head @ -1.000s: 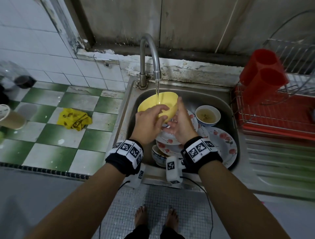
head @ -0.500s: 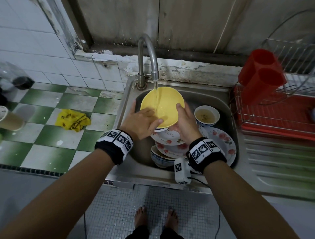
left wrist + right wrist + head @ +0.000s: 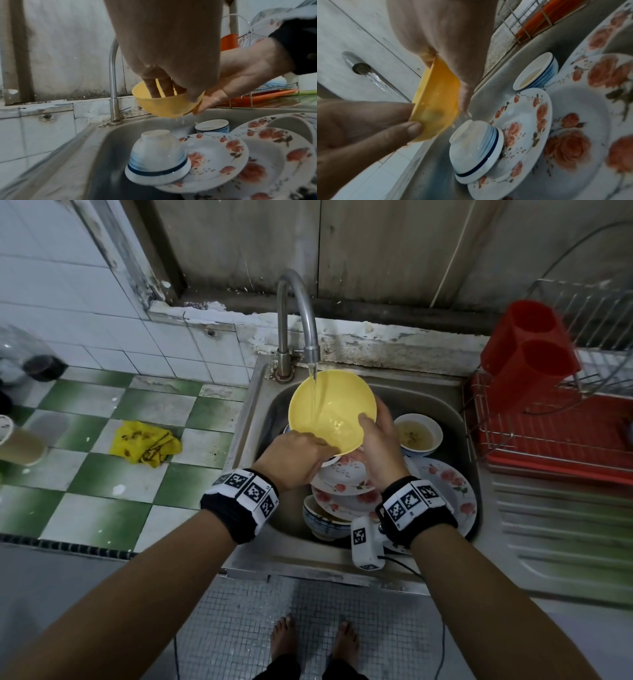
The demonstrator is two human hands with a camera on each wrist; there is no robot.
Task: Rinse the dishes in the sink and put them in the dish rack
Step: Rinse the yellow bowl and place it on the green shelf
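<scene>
Both hands hold a yellow bowl (image 3: 330,409) tilted under the running tap (image 3: 296,313), and water streams into its hollow. My left hand (image 3: 298,457) grips the lower left rim; in the left wrist view its fingers (image 3: 159,86) reach inside the yellow bowl (image 3: 163,106). My right hand (image 3: 375,440) grips the right rim, thumb on the inside. Below, in the sink (image 3: 445,409), lie stacked floral plates (image 3: 452,484), an overturned blue-banded bowl (image 3: 157,158) and a small bowl of murky liquid (image 3: 416,434). In the right wrist view the yellow bowl (image 3: 436,102) drips.
A red dish rack (image 3: 565,440) with a red cutlery holder (image 3: 527,354) stands right of the sink. A steel draining board (image 3: 561,525) lies in front of it. On the green and white tiled counter at left sit a yellow cloth (image 3: 144,441) and a cup (image 3: 19,440).
The bowl has turned from side-on to facing up at me and risen nearer the spout; water now runs inside it. My left hand has slid to the lower rim.
</scene>
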